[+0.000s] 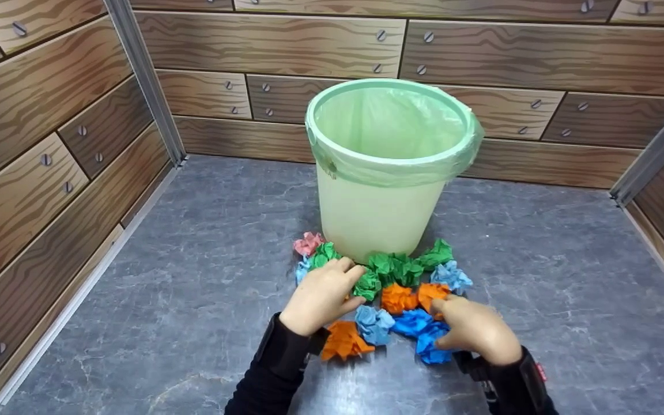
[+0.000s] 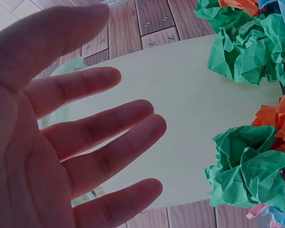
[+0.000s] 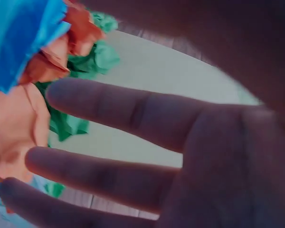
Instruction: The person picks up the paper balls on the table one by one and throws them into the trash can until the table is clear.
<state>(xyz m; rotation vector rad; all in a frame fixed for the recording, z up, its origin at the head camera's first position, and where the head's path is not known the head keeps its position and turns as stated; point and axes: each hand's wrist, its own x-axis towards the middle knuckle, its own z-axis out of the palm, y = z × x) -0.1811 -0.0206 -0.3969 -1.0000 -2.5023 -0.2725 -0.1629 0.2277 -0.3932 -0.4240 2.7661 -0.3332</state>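
Note:
My left hand (image 1: 323, 294) hovers over the left part of a heap of crumpled paper balls, its fingers spread and holding nothing in the left wrist view. Close by it are a green paper ball (image 1: 368, 285), another green ball (image 2: 249, 166) and a light blue ball (image 1: 374, 324). On the right side, my right hand (image 1: 478, 328) has its fingers extended beside an orange paper ball (image 1: 433, 297) and a bright blue one (image 1: 433, 343). Its fingertips overlap the orange paper (image 3: 21, 128) in the right wrist view. Nothing shows in its palm.
A pale green bin (image 1: 381, 213) with a plastic liner (image 1: 453, 164) over its rim stands behind the paper. More balls lie around its base, including a pink one (image 1: 308, 244) and a light blue one (image 1: 451, 276). Wood-patterned walls (image 1: 268, 43) surround the grey marbled surface (image 1: 193, 276).

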